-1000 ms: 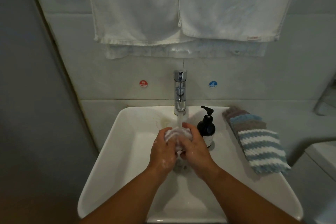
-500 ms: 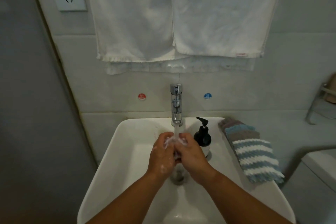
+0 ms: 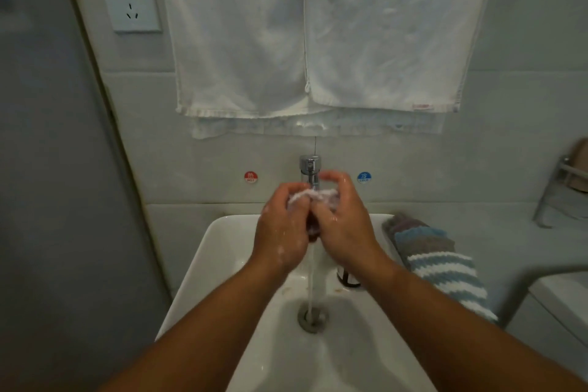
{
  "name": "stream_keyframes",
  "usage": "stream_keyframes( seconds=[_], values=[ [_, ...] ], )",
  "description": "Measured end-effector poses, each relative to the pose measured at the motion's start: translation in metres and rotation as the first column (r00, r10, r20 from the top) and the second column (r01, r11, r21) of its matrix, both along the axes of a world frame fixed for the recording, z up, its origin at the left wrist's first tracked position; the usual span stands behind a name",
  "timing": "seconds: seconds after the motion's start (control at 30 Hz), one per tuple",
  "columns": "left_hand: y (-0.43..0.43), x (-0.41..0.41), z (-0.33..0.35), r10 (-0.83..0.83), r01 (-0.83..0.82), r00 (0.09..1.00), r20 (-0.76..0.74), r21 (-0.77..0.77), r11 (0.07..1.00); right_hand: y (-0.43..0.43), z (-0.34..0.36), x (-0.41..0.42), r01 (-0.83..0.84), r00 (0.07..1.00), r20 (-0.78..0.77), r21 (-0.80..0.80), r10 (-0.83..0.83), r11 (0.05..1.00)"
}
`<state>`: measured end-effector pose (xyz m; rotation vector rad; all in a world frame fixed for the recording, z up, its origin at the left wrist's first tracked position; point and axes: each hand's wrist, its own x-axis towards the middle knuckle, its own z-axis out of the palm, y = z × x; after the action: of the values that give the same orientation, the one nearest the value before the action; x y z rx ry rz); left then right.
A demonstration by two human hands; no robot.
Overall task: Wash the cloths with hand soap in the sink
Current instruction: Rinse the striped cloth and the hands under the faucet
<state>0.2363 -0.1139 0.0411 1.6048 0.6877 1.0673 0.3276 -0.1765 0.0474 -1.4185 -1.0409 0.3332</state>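
The white sink is serving as the carrying surface. A drain is sitting at the centre of the basin floor, and a stream of water is falling straight into it. A soap bottle is standing on the rim at 1 o'clock from the drain, with only its lower part showing. A stack of cloths is lying along the right rim at 2 o'clock from the drain, near the bottle. The nearest cloth is showing blue-grey and white stripes, and plain brown, blue and mauve edges are fanning out toward 12 o'clock.
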Motion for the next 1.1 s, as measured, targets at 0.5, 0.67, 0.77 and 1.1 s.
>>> stream_keyframes(
  seconds=[0.5, 0.67, 0.77, 1.1],
  values=[
    [0.009, 0.004, -0.011, 0.028, -0.020, 0.999, 0.042, -0.199, 0.980, 0.016, -0.004, 0.008, -0.027, 0.987, 0.150, -0.162, 0.052, 0.986],
    [0.002, -0.007, -0.045, 0.065, -0.068, 0.998, -0.018, -0.238, 0.969, -0.010, -0.046, -0.007, -0.106, 0.988, 0.093, -0.153, 0.121, 0.983],
    [-0.004, -0.007, -0.067, 0.094, -0.119, 0.987, -0.129, -0.198, 0.973, -0.008, -0.073, -0.013, -0.076, 0.991, 0.097, -0.196, 0.096, 0.978],
    [-0.003, 0.003, -0.108, 0.095, -0.182, 0.894, -0.438, -0.160, 0.970, 0.021, -0.127, -0.012, 0.111, 0.983, 0.179, -0.372, -0.046, 0.921]
  ],
)
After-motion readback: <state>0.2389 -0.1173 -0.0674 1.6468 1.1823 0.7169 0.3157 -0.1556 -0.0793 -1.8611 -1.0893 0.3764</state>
